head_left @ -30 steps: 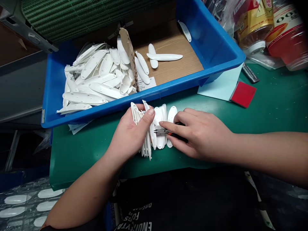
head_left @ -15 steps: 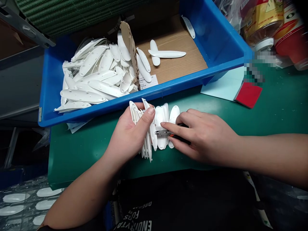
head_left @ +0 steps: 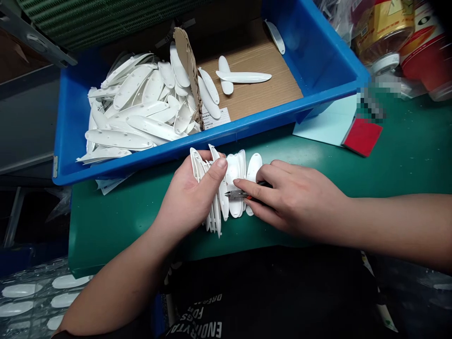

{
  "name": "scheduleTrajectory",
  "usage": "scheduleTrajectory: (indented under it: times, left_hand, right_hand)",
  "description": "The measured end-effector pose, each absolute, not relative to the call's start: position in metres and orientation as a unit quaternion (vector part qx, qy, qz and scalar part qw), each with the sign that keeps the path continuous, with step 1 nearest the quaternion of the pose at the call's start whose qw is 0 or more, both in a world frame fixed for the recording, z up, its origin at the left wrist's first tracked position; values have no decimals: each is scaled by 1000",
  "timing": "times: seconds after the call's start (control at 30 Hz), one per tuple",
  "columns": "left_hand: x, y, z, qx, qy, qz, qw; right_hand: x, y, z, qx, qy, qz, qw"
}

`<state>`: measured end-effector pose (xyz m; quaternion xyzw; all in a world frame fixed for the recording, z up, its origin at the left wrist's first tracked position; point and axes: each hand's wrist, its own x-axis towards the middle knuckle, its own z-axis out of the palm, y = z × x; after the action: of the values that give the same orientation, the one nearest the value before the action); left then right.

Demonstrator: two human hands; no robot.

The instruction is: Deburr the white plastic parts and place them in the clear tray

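Near the back edge of the green counter, just in front of the blue bin, a row of white plastic pieces stands on edge, bunched side by side. The left hand curls around the nearer part of the bunch and holds it firmly, with the thumb pressed on top. The right hand is closed around small orange-handled cutters, and their metal tip lies against the pieces. The pieces look light, thin and stiff, and smooth enough to slip, so they seem best held by their long sides. Their long axes run front to back, pointing toward the bin. A heap of the same pieces lies in the bin, beside a cardboard sheet.
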<state>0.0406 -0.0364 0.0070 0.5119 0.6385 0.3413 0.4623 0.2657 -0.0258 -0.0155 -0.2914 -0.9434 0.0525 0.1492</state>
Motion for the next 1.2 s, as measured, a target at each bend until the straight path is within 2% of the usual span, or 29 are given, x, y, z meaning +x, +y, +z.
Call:
scheduleTrajectory:
  times: [0.67,0.97,1.2]
  left_hand:
    - [41,-39,6,503,632,337,484]
    - [38,-38,8,484,614,324,533]
    - [35,-30,9,534,648,269,472]
  right_hand:
    - [267,-30,-13,-280,-947,15,154]
    - [274,-22,-17,-296,-922,96,231]
    - [277,-10,-17,-329,-883,170,287]
